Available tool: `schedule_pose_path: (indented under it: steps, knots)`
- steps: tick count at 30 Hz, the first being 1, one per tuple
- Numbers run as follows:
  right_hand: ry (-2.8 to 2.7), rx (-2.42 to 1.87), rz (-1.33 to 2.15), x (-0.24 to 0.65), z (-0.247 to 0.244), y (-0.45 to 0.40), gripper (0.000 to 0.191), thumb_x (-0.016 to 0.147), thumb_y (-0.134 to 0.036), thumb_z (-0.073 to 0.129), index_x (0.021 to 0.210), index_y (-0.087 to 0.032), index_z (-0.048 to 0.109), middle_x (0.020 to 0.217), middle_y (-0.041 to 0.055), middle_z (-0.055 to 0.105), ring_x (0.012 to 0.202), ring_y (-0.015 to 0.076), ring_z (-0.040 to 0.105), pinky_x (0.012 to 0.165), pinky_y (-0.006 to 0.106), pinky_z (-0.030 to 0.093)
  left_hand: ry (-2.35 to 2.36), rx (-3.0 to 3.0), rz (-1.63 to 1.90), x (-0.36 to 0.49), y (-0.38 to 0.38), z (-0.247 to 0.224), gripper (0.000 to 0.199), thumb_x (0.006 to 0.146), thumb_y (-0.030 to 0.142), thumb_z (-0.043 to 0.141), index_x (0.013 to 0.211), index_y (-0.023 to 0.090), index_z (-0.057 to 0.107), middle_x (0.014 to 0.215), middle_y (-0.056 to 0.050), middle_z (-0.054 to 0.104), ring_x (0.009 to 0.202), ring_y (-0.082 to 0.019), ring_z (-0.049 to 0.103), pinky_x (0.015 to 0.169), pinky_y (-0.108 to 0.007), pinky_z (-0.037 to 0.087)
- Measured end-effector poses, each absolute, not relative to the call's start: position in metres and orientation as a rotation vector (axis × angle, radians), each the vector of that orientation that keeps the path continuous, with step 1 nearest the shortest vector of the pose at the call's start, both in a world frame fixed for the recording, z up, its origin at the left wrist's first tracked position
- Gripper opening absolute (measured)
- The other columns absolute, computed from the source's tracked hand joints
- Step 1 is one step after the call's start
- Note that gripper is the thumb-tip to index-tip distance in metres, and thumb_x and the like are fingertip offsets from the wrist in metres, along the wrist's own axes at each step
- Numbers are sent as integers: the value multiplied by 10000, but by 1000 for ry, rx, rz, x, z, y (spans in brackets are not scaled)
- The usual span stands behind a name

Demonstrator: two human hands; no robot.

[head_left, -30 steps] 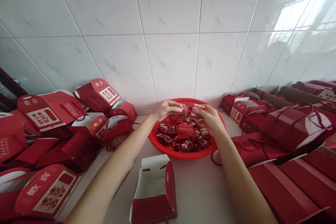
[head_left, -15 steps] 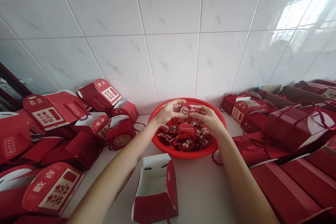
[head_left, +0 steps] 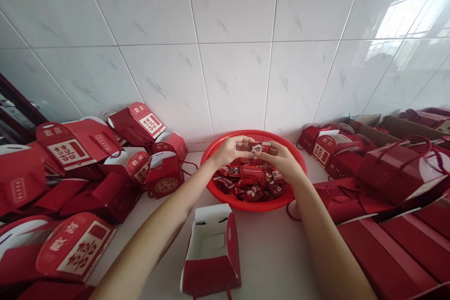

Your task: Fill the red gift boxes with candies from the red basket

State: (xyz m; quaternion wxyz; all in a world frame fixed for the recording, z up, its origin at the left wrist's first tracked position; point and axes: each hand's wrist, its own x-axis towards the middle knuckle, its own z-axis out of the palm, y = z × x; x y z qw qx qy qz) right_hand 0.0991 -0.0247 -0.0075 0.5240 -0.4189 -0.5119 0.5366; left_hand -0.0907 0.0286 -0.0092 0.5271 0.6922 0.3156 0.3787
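Note:
Over a red plastic basket (head_left: 211,187), my two hands meet with red-wrapped candies between them. My left hand (head_left: 230,151) pinches a wrapped candy (head_left: 257,149) with white lettering between thumb and fingers. My right hand (head_left: 282,159) is closed on a candy right against it, its thumb and fingertips beside those of the left. Many more wrapped candies (head_left: 252,176) lie in the basket below. In front of the basket stands an open red gift box (head_left: 211,276) with a white inside, and nothing shows in it.
Red gift boxes (head_left: 68,150) with printed characters crowd the left side. More red boxes (head_left: 397,164) with cord handles fill the right, along with cardboard cartons (head_left: 404,129) at the back. A white tiled wall (head_left: 235,84) rises behind the basket.
My hands have come closer together, and the candies they hold now touch or overlap. The whole view has shifted slightly, with things appearing a little further right.

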Motion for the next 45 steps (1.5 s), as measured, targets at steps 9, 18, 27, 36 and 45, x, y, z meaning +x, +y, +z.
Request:
schedule_pose_path:
  steps: [9, 18, 27, 36, 45]
  knots:
    - [-1203, -1004, 1210, 99, -13, -20, 304, 689, -379, 787, 877, -207, 623, 838, 38, 743, 794, 234, 732, 648, 328, 591, 1361, 1842, 915, -118, 66, -29, 154, 736, 190, 620, 857, 159, 710, 868, -76, 745, 823, -204, 688, 847, -357, 526]
    - [-1170, -911, 1296, 99, -19, -18, 480, 598, -314, 844, 983, -221, 572, 878, 16, 745, 754, 215, 731, 701, 373, 616, 1518, 2131, 393, -127, 78, -48, 227, 504, 80, 671, 649, 248, 715, 761, -25, 733, 793, -235, 651, 751, -290, 476]
    - [-1145, -946, 1148, 98, -25, -11, 381, 562, -288, 806, 858, -206, 580, 830, 29, 739, 737, 214, 707, 659, 348, 584, 1514, 2186, 33, -125, 72, -49, 187, 541, 233, 725, 423, 234, 580, 492, -13, 577, 595, -199, 578, 684, -307, 459]
    - [-1131, -1004, 1085, 100, -14, -20, 315, 602, -289, 765, 843, -204, 581, 727, -2, 689, 670, 188, 669, 629, 322, 547, 1396, 2019, 4, -117, 58, -31, 159, 486, 306, 787, 627, 247, 742, 640, 8, 707, 599, -181, 602, 518, -240, 408]
    - [-1104, -1024, 1060, 99, -20, -14, 300, 608, -290, 751, 856, -201, 609, 707, -8, 689, 635, 191, 666, 621, 337, 548, 1264, 1818, 218, -116, 53, -22, 161, 542, 251, 697, 680, 222, 775, 667, 15, 733, 660, -179, 646, 592, -240, 482]
